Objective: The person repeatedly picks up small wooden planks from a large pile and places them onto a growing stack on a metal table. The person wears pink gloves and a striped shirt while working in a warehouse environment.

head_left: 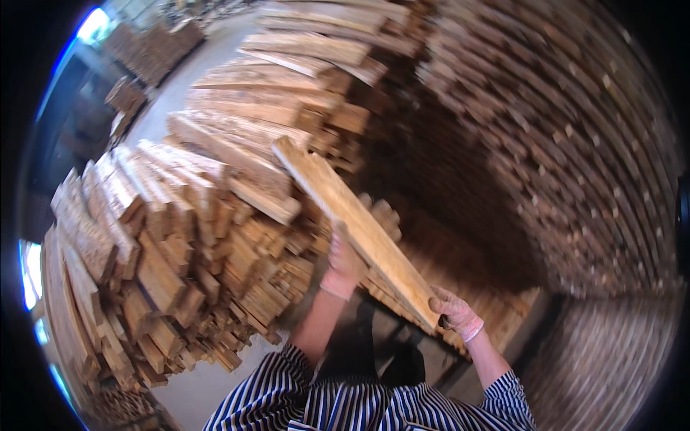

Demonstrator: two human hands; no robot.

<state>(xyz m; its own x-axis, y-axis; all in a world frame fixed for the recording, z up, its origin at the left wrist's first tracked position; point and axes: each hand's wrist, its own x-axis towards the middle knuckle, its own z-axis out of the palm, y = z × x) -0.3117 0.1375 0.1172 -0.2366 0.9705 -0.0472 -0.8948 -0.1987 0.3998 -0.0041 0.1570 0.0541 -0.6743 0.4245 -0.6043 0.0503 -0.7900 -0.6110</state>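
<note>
A long pale wooden plank [363,230] is held at a slant in front of me, its far end up to the left and its near end down to the right. My gloved left hand [346,260] is closed on its left edge, around the middle, with the fingers partly hidden by the wood. At the near end, my gloved right hand [457,314] grips the plank's corner. Below the plank lies a low layer of boards [503,312], partly covered by it. Just beyond the plank is a pale rounded shape [386,215] that I cannot make out.
A big loose pile of planks [162,269] curves along the left, its ends facing me, and continues to the far side [309,47]. Tall tight stacks of boards [575,144] rise on the right. More stacked wood [154,54] stands far left beyond a strip of grey floor [215,43].
</note>
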